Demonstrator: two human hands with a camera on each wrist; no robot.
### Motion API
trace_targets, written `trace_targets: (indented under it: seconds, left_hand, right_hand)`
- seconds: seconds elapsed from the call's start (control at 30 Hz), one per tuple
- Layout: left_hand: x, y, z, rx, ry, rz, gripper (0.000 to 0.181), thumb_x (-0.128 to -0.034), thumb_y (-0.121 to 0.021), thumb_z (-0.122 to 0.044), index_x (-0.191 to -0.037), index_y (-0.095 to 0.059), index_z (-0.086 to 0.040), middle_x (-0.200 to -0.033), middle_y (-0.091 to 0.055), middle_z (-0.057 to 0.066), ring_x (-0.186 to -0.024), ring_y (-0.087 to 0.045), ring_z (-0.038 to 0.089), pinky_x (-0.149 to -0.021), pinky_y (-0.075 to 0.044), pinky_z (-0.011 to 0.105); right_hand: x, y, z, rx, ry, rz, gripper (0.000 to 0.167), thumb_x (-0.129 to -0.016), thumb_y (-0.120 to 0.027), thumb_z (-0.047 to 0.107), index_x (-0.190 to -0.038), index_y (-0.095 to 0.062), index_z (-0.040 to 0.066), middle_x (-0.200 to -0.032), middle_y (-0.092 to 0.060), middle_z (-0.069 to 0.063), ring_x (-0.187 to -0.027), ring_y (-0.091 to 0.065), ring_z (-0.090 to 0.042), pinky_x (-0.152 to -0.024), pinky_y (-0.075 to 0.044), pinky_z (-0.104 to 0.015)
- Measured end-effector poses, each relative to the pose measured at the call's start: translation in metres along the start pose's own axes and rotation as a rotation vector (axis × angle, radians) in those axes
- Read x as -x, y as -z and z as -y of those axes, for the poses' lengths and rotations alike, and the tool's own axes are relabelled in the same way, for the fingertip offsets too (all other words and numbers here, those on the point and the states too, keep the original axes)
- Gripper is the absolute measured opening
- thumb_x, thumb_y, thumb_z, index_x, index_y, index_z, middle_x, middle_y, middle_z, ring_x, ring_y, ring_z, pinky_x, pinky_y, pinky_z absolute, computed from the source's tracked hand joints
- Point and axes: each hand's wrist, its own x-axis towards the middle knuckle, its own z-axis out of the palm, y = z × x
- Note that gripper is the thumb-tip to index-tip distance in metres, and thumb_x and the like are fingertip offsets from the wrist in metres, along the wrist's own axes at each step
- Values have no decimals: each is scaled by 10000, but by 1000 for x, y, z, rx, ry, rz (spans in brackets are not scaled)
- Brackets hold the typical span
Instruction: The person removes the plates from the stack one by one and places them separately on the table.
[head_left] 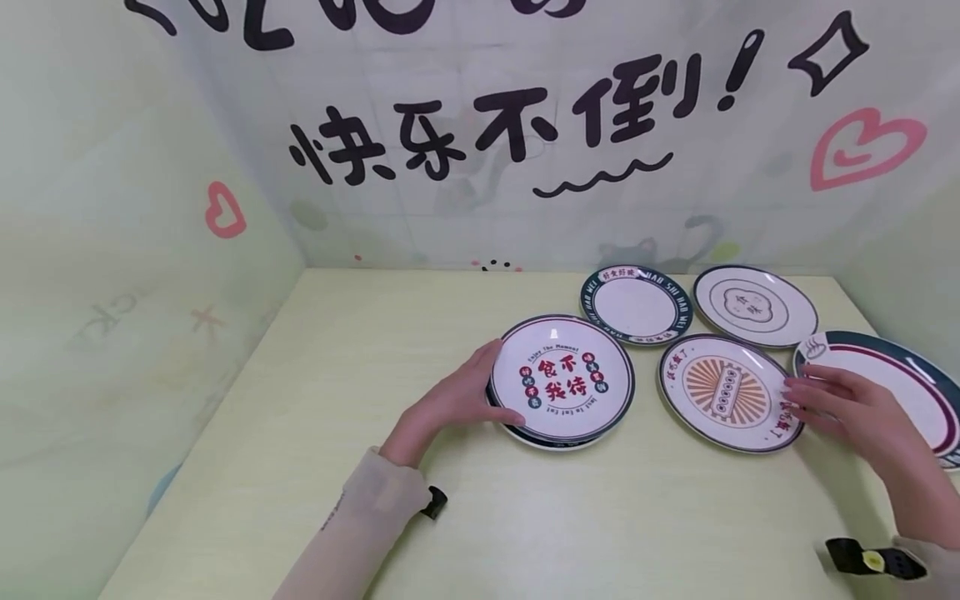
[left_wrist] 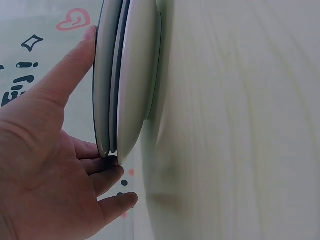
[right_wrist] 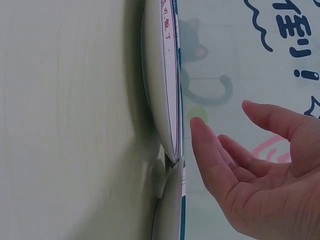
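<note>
A stack of round plates point(head_left: 566, 379) stands left of the other plates; the top one bears red characters. My left hand point(head_left: 468, 387) is at the stack's left rim. Its thumb lies at the near edge and the fingers reach along the far side, fairly straight. In the left wrist view the stack point(left_wrist: 135, 75) shows several layered rims beside that hand point(left_wrist: 55, 145). My right hand point(head_left: 862, 412) hovers near the right edge of an orange sunburst plate point(head_left: 708, 421). In the right wrist view its fingers point(right_wrist: 205, 150) are extended, apart from the plate rims.
Behind lie a green-rimmed plate point(head_left: 637, 308) and a white plate with a grey emblem point(head_left: 757, 292). At the right edge rests a large green-rimmed oval plate point(head_left: 885, 358). All are on a pale table point(head_left: 525, 525) before a printed cloth backdrop point(head_left: 450, 225).
</note>
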Motion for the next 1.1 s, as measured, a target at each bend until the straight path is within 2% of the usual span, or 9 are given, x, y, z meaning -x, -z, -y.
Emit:
trace_targets:
  seconds: [0.17, 0.27, 0.33, 0.43, 0.53, 0.63, 0.7, 0.93, 1.1]
  left_hand:
    - [0, 0, 1, 4, 5, 0, 1263, -720, -864, -504, -1615, -63, -116, -1689, -127, 71, -1555, -172, 240, -1259, -249, 435]
    - [0, 0, 1, 9, 7, 0, 1266, -719, -866, -500, -1616, -59, -118, -1690, -126, 70, -1555, -170, 241, -1259, -248, 438]
    - [1, 0, 1, 10, 4, 1, 1265, -720, -868, -492, -1615, -59, -110, -1689, -126, 78, -1555, -171, 248, -1258, -251, 443]
    - [1, 0, 1, 9, 9, 1, 1266, -723, -865, -496, -1615, -54, -111, -1689, -126, 75, -1554, -173, 247, -1257, -252, 443]
    - [0, 0, 1, 3, 10, 2, 1266, -723, -861, -506, -1616, -51, -120, -1690, -126, 66, -1554, -173, 238, -1259, -250, 433]
    - [-1, -1, 1, -2, 9, 2, 1267, -723, -856, -518, -1616, -50, -121, -1691, -120, 64, -1556, -166, 233, -1260, -248, 428]
    - [-1, -2, 1, -6, 10, 0, 1267, -725, -854, -521, -1616, -49, -117, -1692, -116, 67, -1558, -162, 235, -1260, -248, 429]
    - [0, -3, 0, -12, 26, -4, 1263, -721, -862, -503, -1616, -60, -115, -1693, -113, 70, -1561, -154, 239, -1262, -239, 429]
    - [0, -3, -1, -18, 25, -5, 1266, -720, -861, -509, -1615, -59, -111, -1693, -112, 74, -1560, -156, 242, -1261, -241, 431]
  right_hand:
    - [-11, -9, 4, 143, -6, -5, 289, -997, -605, 177, -1264, -498, 144, -955, -681, 291, -851, -679, 80, -716, -588, -149]
    - [-13, -14, 6, 174, -12, -1, 307, -998, -607, 201, -1278, -489, 160, -967, -676, 303, -867, -674, 95, -732, -584, -140]
    - [-14, -17, 8, 156, -11, 15, 238, -998, -608, 194, -1206, -501, 241, -977, -686, 289, -877, -678, 90, -735, -583, -136]
    - [-15, -23, 10, 180, 2, 36, 229, -1004, -598, 192, -1199, -506, 271, -993, -683, 290, -888, -676, 93, -739, -576, -123]
    - [-16, -29, 13, 272, 11, 35, 339, -1016, -580, 225, -1335, -487, 159, -1002, -654, 324, -901, -657, 118, -750, -569, -110]
    - [-19, -37, 14, 375, 3, 20, 571, -1024, -560, 287, -1472, -363, -8, -1000, -599, 366, -907, -621, 158, -764, -557, -93]
    - [-21, -42, 14, 413, -3, 20, 672, -1029, -544, 324, -1507, -280, -68, -998, -577, 378, -912, -608, 173, -773, -551, -86]
    - [-27, -60, 15, 441, 30, 26, 668, -1008, -581, 353, -1479, -338, -54, -986, -575, 381, -907, -606, 163, -779, -546, -85]
    - [-31, -74, 18, 398, 60, 53, 647, -995, -617, 312, -1465, -368, -55, -1021, -591, 361, -931, -598, 157, -797, -555, -102]
